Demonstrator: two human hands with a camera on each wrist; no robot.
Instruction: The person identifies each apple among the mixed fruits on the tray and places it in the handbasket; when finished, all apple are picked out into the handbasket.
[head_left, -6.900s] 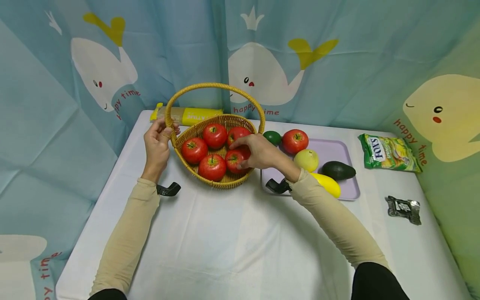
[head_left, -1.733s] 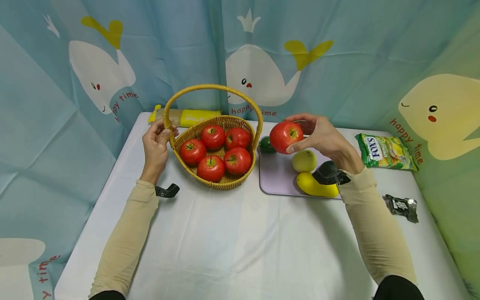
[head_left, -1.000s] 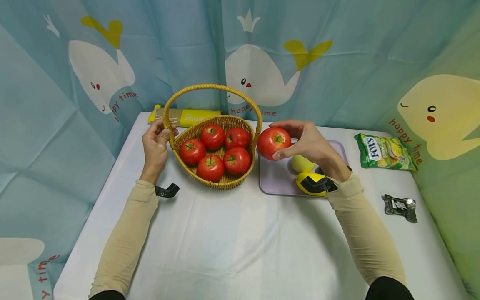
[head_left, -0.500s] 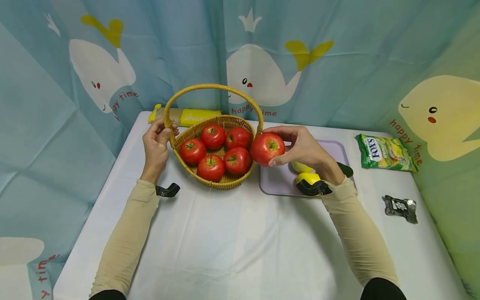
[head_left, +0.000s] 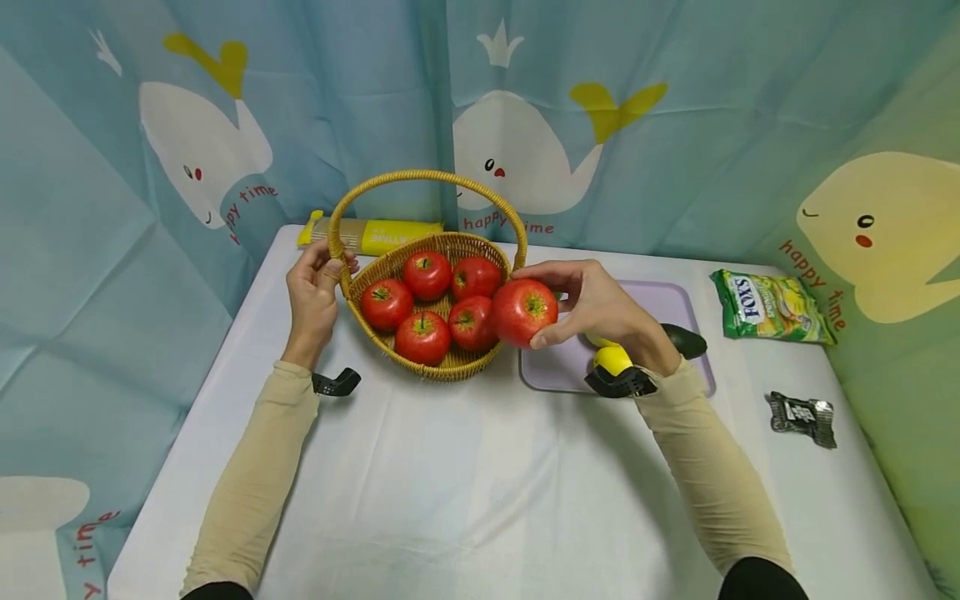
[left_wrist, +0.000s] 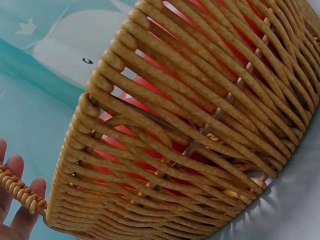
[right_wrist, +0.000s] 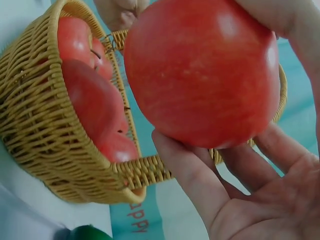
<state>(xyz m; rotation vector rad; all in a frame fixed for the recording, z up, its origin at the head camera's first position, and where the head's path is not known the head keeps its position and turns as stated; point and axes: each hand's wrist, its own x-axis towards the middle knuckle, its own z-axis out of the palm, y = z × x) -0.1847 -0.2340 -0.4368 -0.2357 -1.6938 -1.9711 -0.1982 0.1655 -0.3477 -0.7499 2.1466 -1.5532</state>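
My left hand [head_left: 313, 292] grips the left base of the handle of a yellow wicker basket [head_left: 450, 370]; in the left wrist view its fingers [left_wrist: 15, 172] wrap that handle beside the basket's woven side [left_wrist: 185, 125]. Several red apples [head_left: 423, 337] lie inside the basket. Thumb and fingers of my right hand [head_left: 600, 307] hold another red apple [head_left: 524, 312] over the basket's right rim. Up close in the right wrist view, the held apple [right_wrist: 202, 75] hides part of the handle, and the basket [right_wrist: 40, 110] stands behind it.
Right of the basket lies a lilac tray [head_left: 551, 377] with a yellow fruit [head_left: 611, 360] and a dark green avocado [head_left: 684, 341], partly covered by my right hand. A yellow packet [head_left: 393, 236] lies behind the basket. A green snack bag [head_left: 772, 306] and a small black wrapper [head_left: 801, 418] are further right.
My right hand left the basket, picked up a red apple from the tray and carried it left to the basket's right rim. The left hand stays on the handle.
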